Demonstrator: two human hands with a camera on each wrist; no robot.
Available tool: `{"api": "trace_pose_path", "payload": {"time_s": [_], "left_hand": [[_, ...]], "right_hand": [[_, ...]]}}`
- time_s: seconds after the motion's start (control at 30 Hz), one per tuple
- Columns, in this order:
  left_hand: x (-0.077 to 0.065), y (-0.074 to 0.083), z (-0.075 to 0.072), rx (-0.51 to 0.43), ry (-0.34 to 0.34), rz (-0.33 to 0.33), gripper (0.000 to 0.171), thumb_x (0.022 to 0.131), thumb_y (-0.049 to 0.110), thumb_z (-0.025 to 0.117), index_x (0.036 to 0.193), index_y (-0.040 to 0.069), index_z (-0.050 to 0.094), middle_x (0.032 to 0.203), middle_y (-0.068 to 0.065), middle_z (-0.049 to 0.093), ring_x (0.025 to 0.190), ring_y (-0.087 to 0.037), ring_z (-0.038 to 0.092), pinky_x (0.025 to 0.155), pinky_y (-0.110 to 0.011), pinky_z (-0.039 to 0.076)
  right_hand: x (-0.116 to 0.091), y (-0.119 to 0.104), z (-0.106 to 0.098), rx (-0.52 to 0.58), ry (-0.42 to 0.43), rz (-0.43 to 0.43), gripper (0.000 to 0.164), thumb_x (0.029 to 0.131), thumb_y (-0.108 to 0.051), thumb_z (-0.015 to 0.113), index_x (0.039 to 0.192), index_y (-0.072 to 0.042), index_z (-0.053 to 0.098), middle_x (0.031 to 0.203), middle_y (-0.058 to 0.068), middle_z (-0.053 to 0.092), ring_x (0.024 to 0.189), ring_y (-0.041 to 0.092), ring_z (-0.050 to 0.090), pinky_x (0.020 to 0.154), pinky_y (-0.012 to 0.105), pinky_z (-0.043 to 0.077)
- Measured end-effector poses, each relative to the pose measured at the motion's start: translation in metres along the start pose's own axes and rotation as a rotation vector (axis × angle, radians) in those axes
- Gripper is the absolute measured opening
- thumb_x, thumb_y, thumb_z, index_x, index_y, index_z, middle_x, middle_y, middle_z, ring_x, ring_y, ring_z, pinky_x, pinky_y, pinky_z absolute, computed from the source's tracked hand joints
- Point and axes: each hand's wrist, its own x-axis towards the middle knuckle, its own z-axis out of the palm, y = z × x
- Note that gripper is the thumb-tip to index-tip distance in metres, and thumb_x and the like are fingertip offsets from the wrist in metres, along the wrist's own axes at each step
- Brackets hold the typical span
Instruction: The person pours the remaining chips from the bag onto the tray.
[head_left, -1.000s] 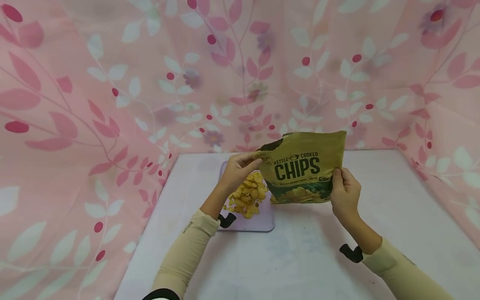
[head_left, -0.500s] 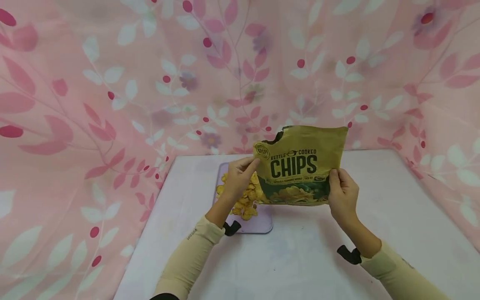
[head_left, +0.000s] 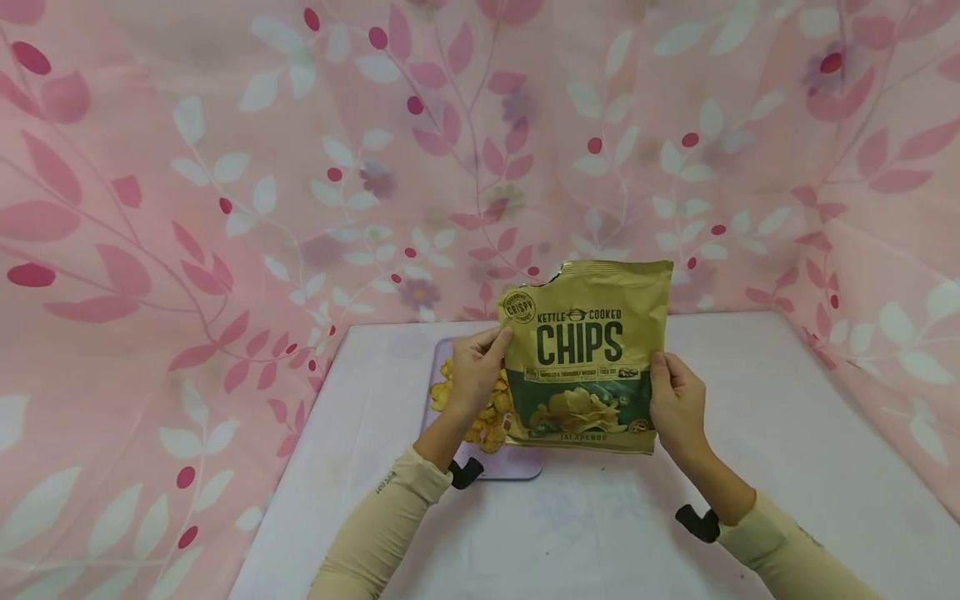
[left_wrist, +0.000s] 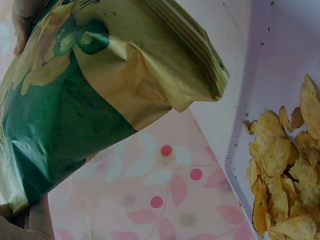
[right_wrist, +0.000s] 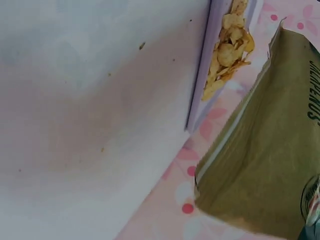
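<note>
A gold and green chip bag (head_left: pixel 581 358) is held upright above the table, its printed front facing me and its top left corner torn away. My left hand (head_left: pixel 474 371) pinches the bag's left edge between thumb and fingers. On the opposite edge my right hand (head_left: pixel 681 404) grips it, thumb in front. Behind the left hand, potato chips (head_left: pixel 491 417) lie heaped on a lilac tray (head_left: pixel 517 465), partly hidden by hand and bag. The left wrist view shows the bag's crimped bottom (left_wrist: pixel 200 55) beside the chip pile (left_wrist: pixel 285 185).
The tray rests on a white table (head_left: pixel 600 533) with small crumbs (right_wrist: pixel 142 46) scattered on it. A pink leaf-patterned cloth (head_left: pixel 420 150) hangs behind and at both sides of the table.
The bag has turned from tilted to more upright, and its bottom has swung down so that the whole front shows. Both hands keep their hold and sit slightly lower in view.
</note>
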Motion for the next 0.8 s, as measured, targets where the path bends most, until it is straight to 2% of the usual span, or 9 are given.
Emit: {"api": "trace_pose_path", "payload": {"time_s": [0.13,0.17,0.27,0.4,0.47,0.53,0.63,0.73,0.8], "left_hand": [[-0.008,0.016,0.005,-0.034,0.005,-0.002,0.028,0.100,0.012,0.058,0.117,-0.007,0.069,0.060,-0.007,0.054,0.049,-0.010,0.041,0.051,-0.020,0.039],[-0.009,0.018,0.006,-0.051,0.008,-0.007,0.028,0.100,0.011,0.057,0.118,-0.007,0.068,0.061,-0.003,0.057,0.050,-0.007,0.044,0.052,-0.019,0.041],[-0.012,0.023,0.007,-0.084,0.020,-0.019,0.029,0.101,0.010,0.056,0.119,-0.009,0.067,0.054,0.005,0.050,0.045,-0.003,0.037,0.048,-0.018,0.037],[-0.008,0.010,0.006,-0.116,0.067,-0.009,0.029,0.102,0.012,0.054,0.109,-0.012,0.070,0.049,0.006,0.034,0.039,-0.006,0.025,0.041,-0.020,0.026],[-0.005,0.002,0.007,-0.109,0.105,0.002,0.029,0.102,0.012,0.053,0.107,-0.011,0.071,0.048,0.005,0.032,0.038,-0.007,0.023,0.040,-0.021,0.024],[-0.003,-0.005,0.008,-0.086,0.131,0.020,0.030,0.102,0.015,0.055,0.100,-0.010,0.072,0.049,0.004,0.031,0.038,-0.007,0.021,0.040,-0.022,0.022],[-0.003,-0.013,0.011,-0.032,0.120,0.038,0.035,0.102,0.023,0.055,0.093,-0.007,0.070,0.051,0.003,0.030,0.040,-0.009,0.023,0.042,-0.023,0.024],[-0.005,-0.023,0.011,0.056,0.064,0.052,0.038,0.104,0.031,0.049,0.096,-0.001,0.067,0.055,0.001,0.033,0.043,-0.010,0.027,0.043,-0.024,0.028],[-0.011,-0.030,0.010,0.105,0.000,0.041,0.038,0.106,0.035,0.045,0.109,0.004,0.067,0.060,0.000,0.041,0.046,-0.011,0.034,0.045,-0.024,0.033]], "right_hand": [[-0.003,0.005,-0.006,0.009,-0.079,0.000,0.039,0.105,-0.029,0.046,0.110,0.005,0.065,0.082,-0.017,0.064,0.071,0.001,0.062,0.061,0.017,0.052],[-0.004,0.006,-0.007,0.017,-0.114,0.000,0.039,0.106,-0.029,0.046,0.112,0.006,0.063,0.085,-0.017,0.065,0.075,0.001,0.063,0.063,0.016,0.052],[-0.009,0.011,-0.010,0.065,-0.234,0.026,0.038,0.105,-0.027,0.047,0.115,0.009,0.059,0.087,-0.016,0.066,0.078,0.000,0.063,0.066,0.017,0.053],[-0.015,0.020,-0.010,0.080,-0.412,0.091,0.041,0.106,-0.025,0.047,0.121,0.012,0.055,0.089,-0.014,0.068,0.081,0.000,0.065,0.070,0.019,0.055],[-0.018,0.024,-0.009,0.048,-0.451,0.099,0.042,0.107,-0.024,0.044,0.127,0.012,0.053,0.093,-0.014,0.069,0.085,0.001,0.067,0.074,0.020,0.056],[-0.020,0.025,-0.007,0.014,-0.419,0.086,0.041,0.107,-0.023,0.041,0.126,0.011,0.054,0.092,-0.014,0.069,0.084,0.000,0.067,0.072,0.019,0.055],[-0.020,0.022,-0.005,0.001,-0.289,0.047,0.038,0.107,-0.022,0.041,0.118,0.010,0.060,0.085,-0.011,0.068,0.074,0.002,0.066,0.063,0.022,0.054],[-0.019,0.019,-0.005,-0.002,-0.206,0.025,0.036,0.107,-0.019,0.042,0.111,0.010,0.062,0.079,-0.010,0.067,0.067,0.003,0.064,0.056,0.023,0.052],[-0.018,0.018,-0.007,0.005,-0.191,0.035,0.035,0.107,-0.018,0.043,0.111,0.011,0.062,0.077,-0.012,0.066,0.065,0.003,0.064,0.054,0.023,0.052]]}}
